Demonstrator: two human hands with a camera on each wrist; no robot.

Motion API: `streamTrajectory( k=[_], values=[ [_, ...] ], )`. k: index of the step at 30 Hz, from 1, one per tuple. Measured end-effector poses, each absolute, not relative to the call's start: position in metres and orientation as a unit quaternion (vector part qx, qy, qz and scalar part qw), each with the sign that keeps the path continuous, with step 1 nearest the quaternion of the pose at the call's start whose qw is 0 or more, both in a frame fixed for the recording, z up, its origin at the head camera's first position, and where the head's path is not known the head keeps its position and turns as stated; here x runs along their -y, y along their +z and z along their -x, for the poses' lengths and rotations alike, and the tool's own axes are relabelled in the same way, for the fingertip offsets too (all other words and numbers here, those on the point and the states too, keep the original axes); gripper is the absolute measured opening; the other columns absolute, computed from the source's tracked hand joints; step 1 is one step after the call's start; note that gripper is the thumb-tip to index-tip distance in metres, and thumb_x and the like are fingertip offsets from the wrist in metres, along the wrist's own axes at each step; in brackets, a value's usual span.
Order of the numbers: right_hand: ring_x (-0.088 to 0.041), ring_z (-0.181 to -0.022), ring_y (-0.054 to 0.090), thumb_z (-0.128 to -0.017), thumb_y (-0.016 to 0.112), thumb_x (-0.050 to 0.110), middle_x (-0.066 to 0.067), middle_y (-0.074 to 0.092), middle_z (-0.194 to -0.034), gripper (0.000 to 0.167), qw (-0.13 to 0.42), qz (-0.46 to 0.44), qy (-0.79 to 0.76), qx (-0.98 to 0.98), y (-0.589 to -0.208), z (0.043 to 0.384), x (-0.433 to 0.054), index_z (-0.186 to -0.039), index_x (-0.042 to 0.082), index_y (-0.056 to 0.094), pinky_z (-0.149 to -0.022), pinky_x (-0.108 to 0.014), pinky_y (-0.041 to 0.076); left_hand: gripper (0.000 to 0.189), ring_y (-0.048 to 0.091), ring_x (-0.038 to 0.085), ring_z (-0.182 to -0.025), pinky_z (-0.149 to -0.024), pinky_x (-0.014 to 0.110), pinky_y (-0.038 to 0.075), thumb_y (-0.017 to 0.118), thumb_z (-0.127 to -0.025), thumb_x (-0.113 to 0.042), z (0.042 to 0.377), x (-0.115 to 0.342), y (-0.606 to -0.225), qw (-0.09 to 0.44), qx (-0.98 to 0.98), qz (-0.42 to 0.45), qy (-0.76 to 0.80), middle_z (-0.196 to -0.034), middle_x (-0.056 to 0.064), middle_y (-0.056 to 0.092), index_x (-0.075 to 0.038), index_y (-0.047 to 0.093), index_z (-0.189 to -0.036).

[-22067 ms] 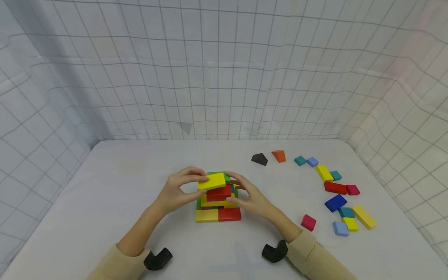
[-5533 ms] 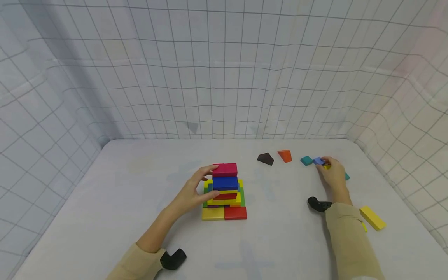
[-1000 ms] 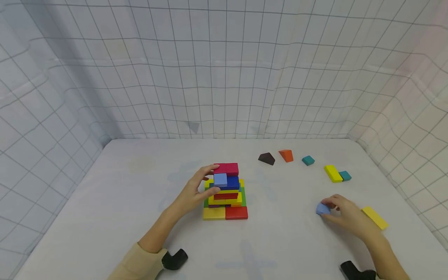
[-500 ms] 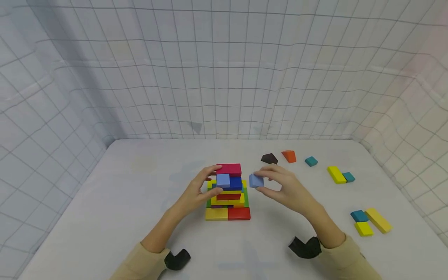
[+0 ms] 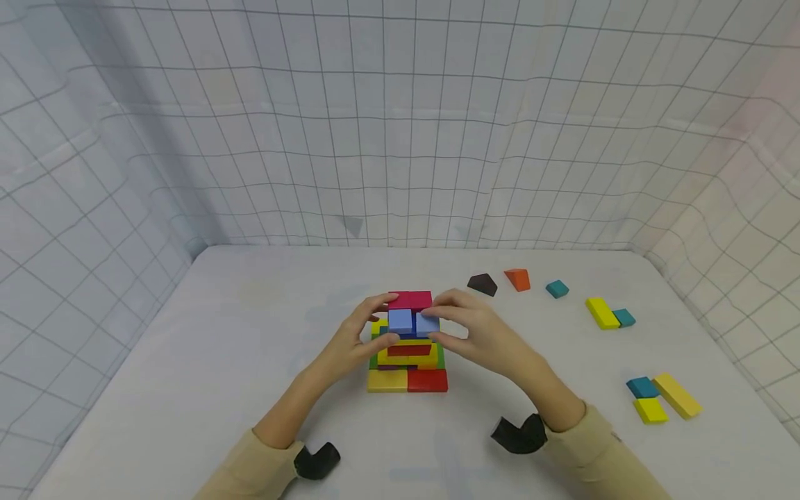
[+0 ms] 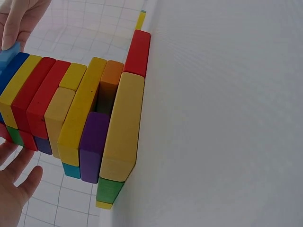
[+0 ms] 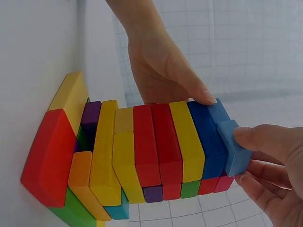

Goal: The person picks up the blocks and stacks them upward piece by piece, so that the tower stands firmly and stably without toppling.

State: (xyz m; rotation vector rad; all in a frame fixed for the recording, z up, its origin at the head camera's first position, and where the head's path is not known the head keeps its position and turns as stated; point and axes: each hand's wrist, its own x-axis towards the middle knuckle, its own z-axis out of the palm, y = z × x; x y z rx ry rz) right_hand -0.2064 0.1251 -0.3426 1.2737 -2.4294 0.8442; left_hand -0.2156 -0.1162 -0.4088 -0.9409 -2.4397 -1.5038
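A light-blue block [image 5: 428, 326] has moved in from beside the block tower [image 5: 409, 351] to its top, just beside a matching cube [image 5: 400, 319]. The right hand [image 5: 484, 332] pinches it; the left hand [image 5: 346, 348], thumb and fingers apart, touches the tower's left side.

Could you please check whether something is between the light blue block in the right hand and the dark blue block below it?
Nothing visible stands between the held light blue block and the dark blue block below. The second light blue block sits to its left, not underneath; the head view shows a gap.
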Motion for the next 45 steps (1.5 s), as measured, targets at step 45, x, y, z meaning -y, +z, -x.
streamTrajectory(
  k=[45],
  values=[
    [-0.034,-0.111,0.049,-0.088,0.059,0.004,-0.019,0.049,-0.126,0.041,0.160,-0.217,0.432,0.861,-0.389,0.293,-0.214,-0.127,0.000,0.048,-0.091,-0.049,0.041,0.064,0.039,0.029,-0.121,-0.095,0.052,0.038,0.063,-0.083,-0.006,0.213,0.113,-0.407,0.047,0.817,0.285,-0.499,-0.139,0.011,0.037,-0.014,0.032,-0.139]
  ],
)
